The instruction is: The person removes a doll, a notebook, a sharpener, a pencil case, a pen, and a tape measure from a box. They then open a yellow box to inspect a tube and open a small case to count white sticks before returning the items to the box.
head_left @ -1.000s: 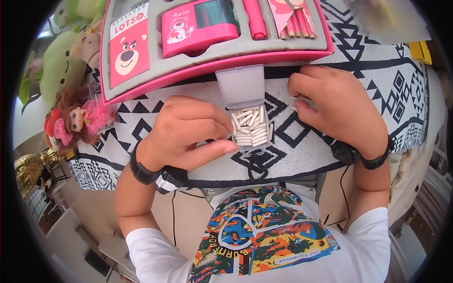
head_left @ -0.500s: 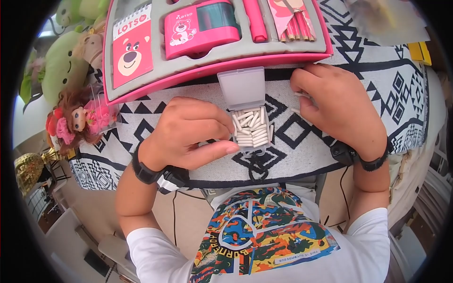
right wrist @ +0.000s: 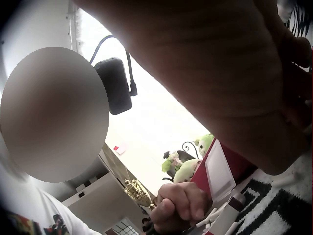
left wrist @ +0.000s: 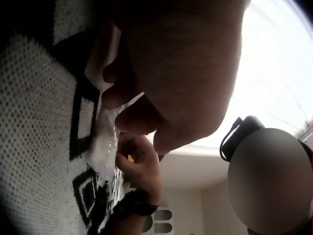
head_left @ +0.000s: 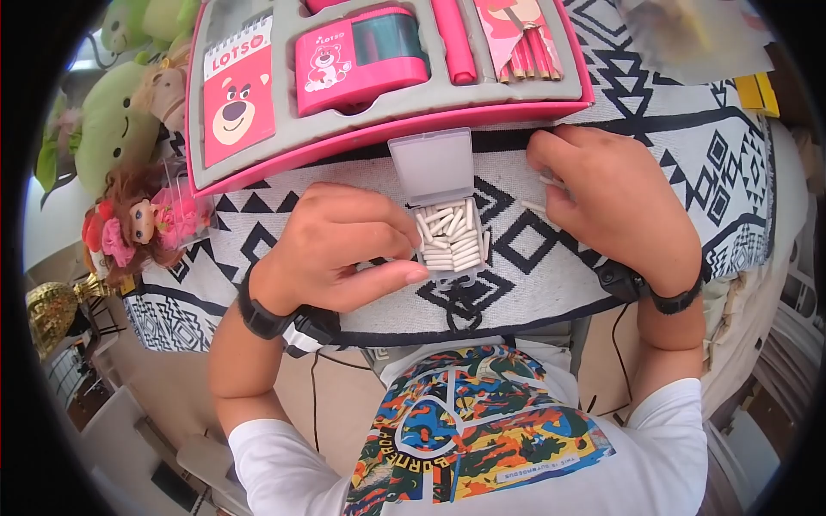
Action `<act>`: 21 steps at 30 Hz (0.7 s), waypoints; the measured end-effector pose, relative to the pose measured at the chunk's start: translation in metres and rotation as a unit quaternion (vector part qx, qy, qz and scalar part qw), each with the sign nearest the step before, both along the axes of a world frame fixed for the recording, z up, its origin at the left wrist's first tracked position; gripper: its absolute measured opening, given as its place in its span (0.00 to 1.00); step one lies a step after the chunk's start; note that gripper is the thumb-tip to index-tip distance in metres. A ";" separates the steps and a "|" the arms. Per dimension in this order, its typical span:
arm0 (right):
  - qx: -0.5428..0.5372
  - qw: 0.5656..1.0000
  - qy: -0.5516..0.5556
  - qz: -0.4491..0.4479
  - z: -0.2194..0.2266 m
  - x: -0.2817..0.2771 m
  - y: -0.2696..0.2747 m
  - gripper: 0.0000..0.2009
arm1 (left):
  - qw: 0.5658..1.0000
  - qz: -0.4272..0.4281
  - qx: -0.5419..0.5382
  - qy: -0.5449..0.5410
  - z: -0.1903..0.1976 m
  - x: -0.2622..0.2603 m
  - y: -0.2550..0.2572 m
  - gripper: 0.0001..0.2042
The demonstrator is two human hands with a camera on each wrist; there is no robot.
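Observation:
A small clear plastic box (head_left: 471, 273) with its lid (head_left: 432, 163) raised stands on the patterned cloth, filled with small white cylinders (head_left: 452, 232). Beside its left edge is my left hand (head_left: 335, 245), fingers loosely bent, with fingertips and thumb right at the box's side. To the right, my right hand (head_left: 615, 189) pinches a small white cylinder (head_left: 549, 180), mostly covered by the fingers. Another white cylinder (head_left: 533, 207) lies on the cloth close to the right thumb, and one (head_left: 487, 245) lies along the box's right side.
A pink stationery set box (head_left: 361, 142) holding a notepad, a sharpener-like case and pencils lies behind the small box. A doll (head_left: 142, 215) and green plush toys (head_left: 107, 133) are at the left. A yellow object (head_left: 757, 96) sits at the far right.
The head view has shifted slightly. The cylinder on the cloth beside my right thumb shows more fully now. My left hand stays at the box.

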State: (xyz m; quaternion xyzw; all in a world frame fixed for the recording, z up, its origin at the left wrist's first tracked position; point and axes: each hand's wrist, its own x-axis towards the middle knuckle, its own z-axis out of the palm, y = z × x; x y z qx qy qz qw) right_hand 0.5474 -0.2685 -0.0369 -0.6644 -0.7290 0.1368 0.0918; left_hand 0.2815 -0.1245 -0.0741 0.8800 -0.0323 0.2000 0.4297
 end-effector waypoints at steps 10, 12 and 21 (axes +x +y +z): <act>0.028 0.996 0.065 0.048 -0.002 -0.001 0.006 0.11 | 1.000 0.006 0.004 -0.006 -0.001 -0.001 -0.001 0.07; 0.026 0.992 0.100 0.066 -0.002 -0.004 0.008 0.11 | 1.000 0.007 0.003 -0.003 -0.001 -0.001 -0.001 0.07; 0.009 0.916 0.366 0.163 -0.020 -0.029 0.009 0.11 | 1.000 0.008 0.008 -0.002 0.000 0.000 -0.001 0.08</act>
